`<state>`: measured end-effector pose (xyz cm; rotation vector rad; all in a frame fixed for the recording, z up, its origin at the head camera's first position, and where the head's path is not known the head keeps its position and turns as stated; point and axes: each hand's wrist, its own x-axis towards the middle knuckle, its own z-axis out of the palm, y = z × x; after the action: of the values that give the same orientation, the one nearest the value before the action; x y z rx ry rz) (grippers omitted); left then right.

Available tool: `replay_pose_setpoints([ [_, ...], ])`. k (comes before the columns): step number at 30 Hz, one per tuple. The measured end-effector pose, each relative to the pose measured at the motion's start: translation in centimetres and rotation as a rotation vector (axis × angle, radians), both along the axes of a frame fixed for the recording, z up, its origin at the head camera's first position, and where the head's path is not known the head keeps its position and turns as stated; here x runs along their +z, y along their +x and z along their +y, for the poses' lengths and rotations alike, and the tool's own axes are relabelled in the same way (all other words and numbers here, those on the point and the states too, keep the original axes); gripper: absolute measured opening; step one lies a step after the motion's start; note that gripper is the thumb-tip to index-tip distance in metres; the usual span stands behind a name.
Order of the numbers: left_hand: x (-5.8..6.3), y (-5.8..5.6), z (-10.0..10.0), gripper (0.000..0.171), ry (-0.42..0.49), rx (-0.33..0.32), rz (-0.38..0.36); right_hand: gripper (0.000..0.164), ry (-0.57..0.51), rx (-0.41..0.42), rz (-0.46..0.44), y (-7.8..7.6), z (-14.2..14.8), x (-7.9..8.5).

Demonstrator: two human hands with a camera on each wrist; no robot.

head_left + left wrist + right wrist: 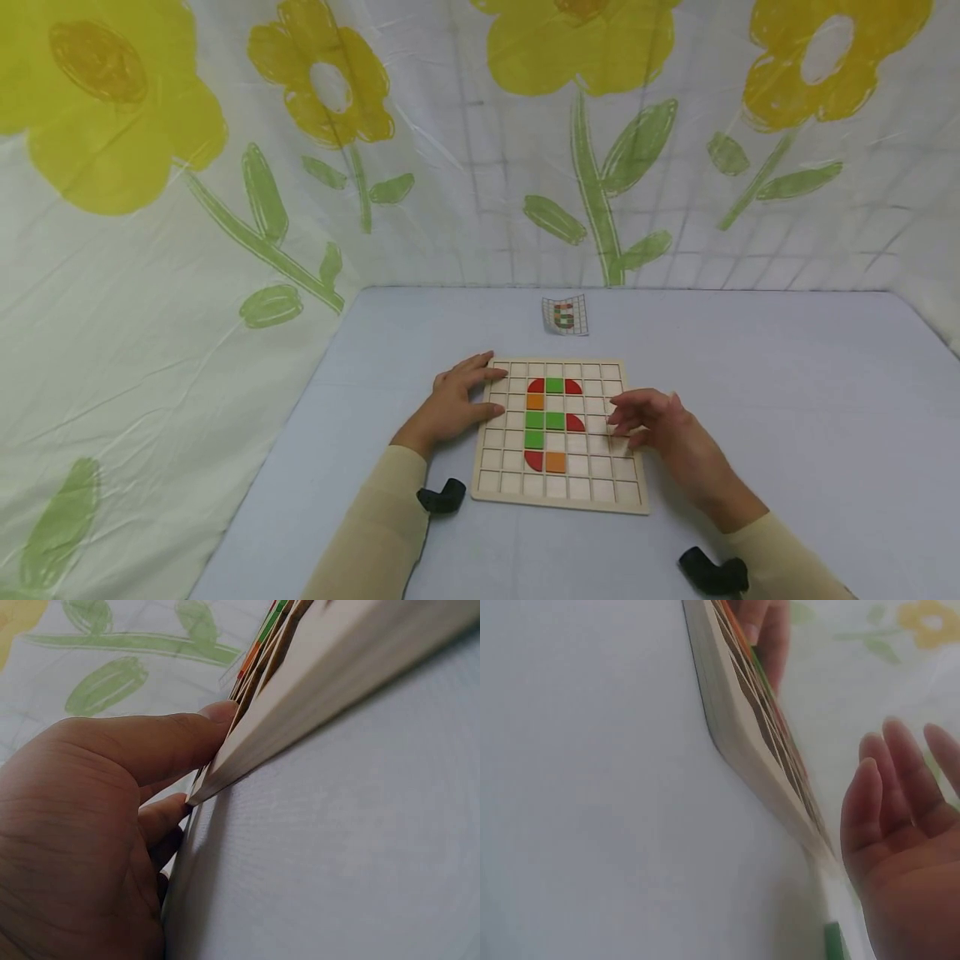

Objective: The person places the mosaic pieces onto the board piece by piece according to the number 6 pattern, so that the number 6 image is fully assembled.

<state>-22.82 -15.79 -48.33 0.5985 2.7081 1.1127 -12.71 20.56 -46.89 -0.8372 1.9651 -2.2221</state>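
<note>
A square wooden grid board point(603, 492) lies flat on the table. Set in its cells are several green squares point(554, 420), several red quarter-round pieces point(574, 423) and two orange squares point(555, 462). My left hand point(444, 410) rests at the board's left side, fingers spread toward the far corner, thumb on the rim. In the left wrist view the thumb point(176, 735) lies along the board's edge. Over the right rim hovers my right hand point(671, 437), fingers loosely bent and holding nothing. A green piece point(835, 941) shows low in the right wrist view, beside that hand.
Behind the board lies a small paper card point(565, 315) printed with a coloured grid pattern. Black wrist mounts point(442, 497) sit by both sleeves. A white curtain point(435, 200) with yellow flowers hangs along the back and left of the pale table point(810, 400).
</note>
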Motion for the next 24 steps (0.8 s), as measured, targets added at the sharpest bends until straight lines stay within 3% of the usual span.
replay_pose_setpoints([
  [5,0.0,0.0,0.0,0.059,-0.004,0.001,-0.003,0.062,-0.027,-0.021,0.021,0.1,1.3,-0.2],
  [14,-0.1,0.0,0.1,0.059,-0.016,0.004,0.01,0.056,0.081,-0.154,0.029,0.6,3.5,-0.1],
  [24,0.0,0.0,0.1,0.059,-0.019,0.004,0.014,0.047,0.332,-0.343,0.078,0.7,6.1,-0.4],
])
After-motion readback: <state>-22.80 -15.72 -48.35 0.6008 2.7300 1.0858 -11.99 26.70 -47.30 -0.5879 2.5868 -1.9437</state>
